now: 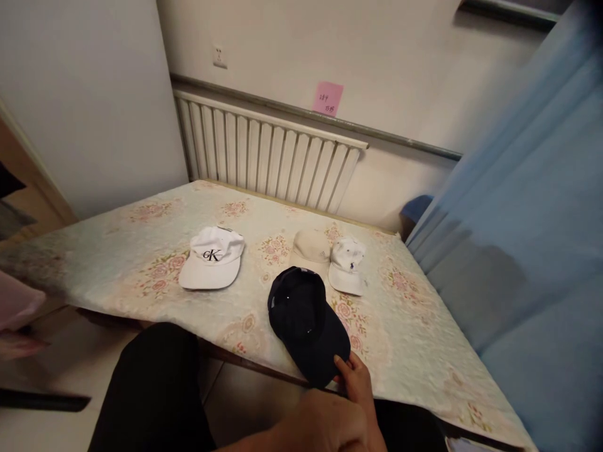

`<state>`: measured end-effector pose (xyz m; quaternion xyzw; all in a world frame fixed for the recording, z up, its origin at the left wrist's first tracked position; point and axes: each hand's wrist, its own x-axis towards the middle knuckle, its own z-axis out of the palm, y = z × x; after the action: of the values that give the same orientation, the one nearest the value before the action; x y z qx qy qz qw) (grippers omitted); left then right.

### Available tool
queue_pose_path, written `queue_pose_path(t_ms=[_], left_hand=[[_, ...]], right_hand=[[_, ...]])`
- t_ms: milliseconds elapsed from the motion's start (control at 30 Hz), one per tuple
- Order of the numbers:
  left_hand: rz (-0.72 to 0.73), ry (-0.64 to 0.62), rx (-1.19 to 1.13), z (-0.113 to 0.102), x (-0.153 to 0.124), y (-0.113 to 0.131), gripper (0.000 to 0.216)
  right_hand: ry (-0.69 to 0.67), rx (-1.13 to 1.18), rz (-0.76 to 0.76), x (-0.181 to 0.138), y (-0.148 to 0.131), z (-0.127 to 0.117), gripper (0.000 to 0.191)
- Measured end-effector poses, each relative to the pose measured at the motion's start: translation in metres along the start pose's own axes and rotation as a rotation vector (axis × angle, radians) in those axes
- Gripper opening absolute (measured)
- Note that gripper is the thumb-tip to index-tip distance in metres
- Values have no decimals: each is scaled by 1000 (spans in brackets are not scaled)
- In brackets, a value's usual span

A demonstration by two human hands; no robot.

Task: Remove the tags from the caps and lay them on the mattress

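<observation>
Gripping step, it seems: right hand (358, 382) fingers clamped on the brim of the dark blue cap (304, 314), at six o'clock on the counter (414, 339). Left hand (325, 422) fingers: cannot tell. Lifting probably needs a firm hold.

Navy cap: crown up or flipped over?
Crown up: the navy cap shows its domed outside, not its lining; a hand grips its brim at the table edge.

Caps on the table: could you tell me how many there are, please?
4: a white CK cap at left, a beige cap mid-back, a small white cap against its right side, a dark cap at the near edge. None seems hidden.
</observation>
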<state>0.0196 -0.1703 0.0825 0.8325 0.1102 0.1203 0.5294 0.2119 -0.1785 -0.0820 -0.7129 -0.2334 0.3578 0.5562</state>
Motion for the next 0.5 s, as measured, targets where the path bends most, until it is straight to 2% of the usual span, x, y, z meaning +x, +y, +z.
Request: queue_pose_path(t_ms=[133,233,333,500], left_hand=[[-90,92,139,-3,15,-31,19],[-139,138,234,-6,28,-58,27],[-280,201,370,-18,46,-89,24],[-394,249,488,-40,74,-136,19]], right_hand=[[13,-19,-25,2,3,-1,33],[6,-31,-39,4,8,-2,35],[-5,-35,-48,6,11,-2,38],[17,-55,-90,5,13,-1,37]])
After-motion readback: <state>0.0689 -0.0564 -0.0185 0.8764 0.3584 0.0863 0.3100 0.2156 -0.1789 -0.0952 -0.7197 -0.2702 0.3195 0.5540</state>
